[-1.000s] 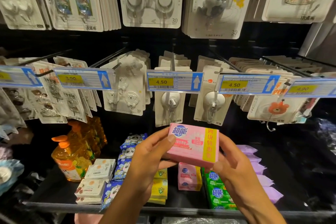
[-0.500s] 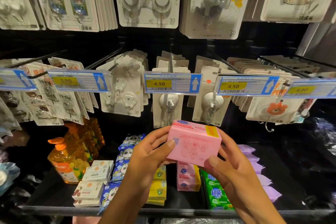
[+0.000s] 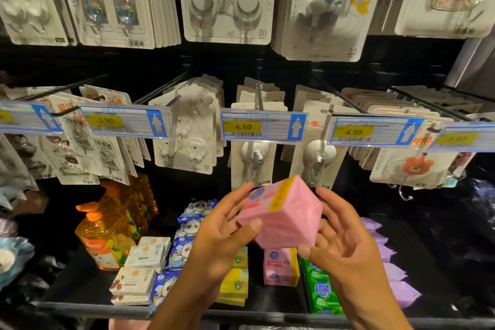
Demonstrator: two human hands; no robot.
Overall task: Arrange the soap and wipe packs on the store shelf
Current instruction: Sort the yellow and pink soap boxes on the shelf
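A pink soap pack (image 3: pixel 284 212) with a yellow band hangs tilted in the air above the dark shelf (image 3: pixel 80 287). My left hand (image 3: pixel 222 233) grips its left side, thumb on the near face. My right hand (image 3: pixel 340 244) cups its right side and underside with curled fingers. Below on the shelf stand another pink soap pack (image 3: pixel 280 266), green soap packs (image 3: pixel 322 289), yellow soap packs (image 3: pixel 235 284), blue panda wipe packs (image 3: pixel 187 230), white soap boxes (image 3: pixel 142 268) and purple wipe packs (image 3: pixel 393 270).
Orange dish-soap bottles (image 3: pixel 107 233) stand at the shelf's left. Carded hooks hang on pegs above, behind blue price tags (image 3: pixel 263 126). The shelf's front rail (image 3: pixel 80 308) runs along the bottom. Bare dark shelf lies at the right (image 3: pixel 442 262).
Both hands have turned the pink soap pack: its printed front has rolled away and a plain pink face now points toward me, one corner tilted up.
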